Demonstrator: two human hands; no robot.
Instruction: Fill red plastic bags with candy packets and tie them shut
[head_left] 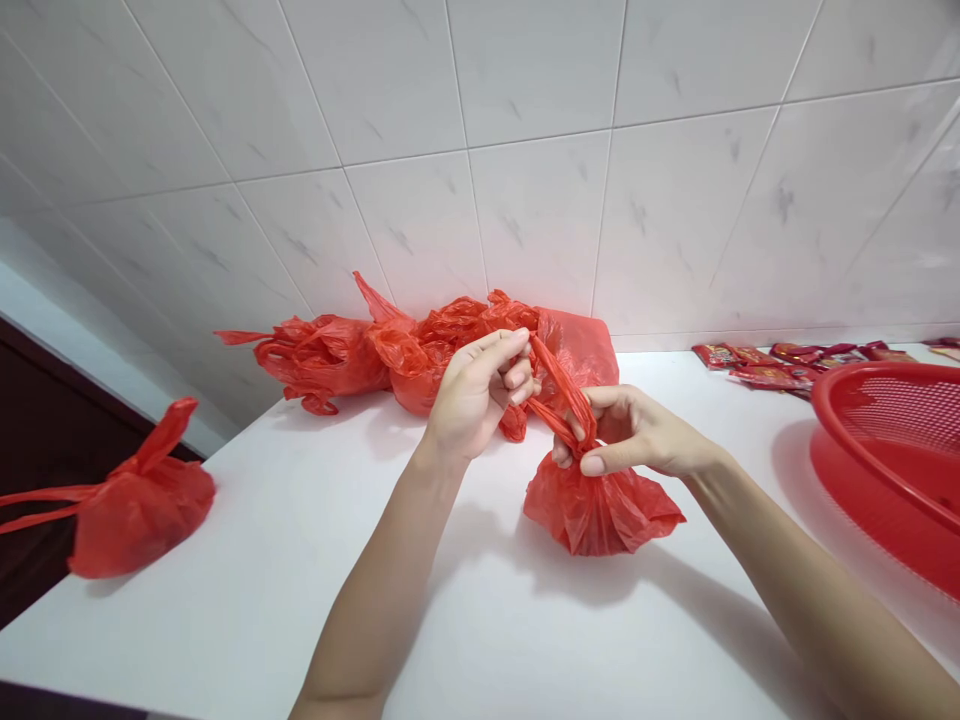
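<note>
Head view: a red plastic bag [600,512] held at centre frame on a white counter [225,600].
Its twisted handles [561,392] are pinched closely by the left hand [480,392] and right hand [630,435]; bundled red bags [319,360] are piled upper left, a red basket [892,450] far right.

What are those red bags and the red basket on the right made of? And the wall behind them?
The nearest red bag looks like thin plastic film: glossy, slightly see-through, and crumpled into sharp creases. The basket seems to be rigid moulded plastic, smooth and shiny, with a fine mesh. The wall tiles look like glazed ceramic, with a sheen and grey veining, though the look alone can't confirm it.
</note>
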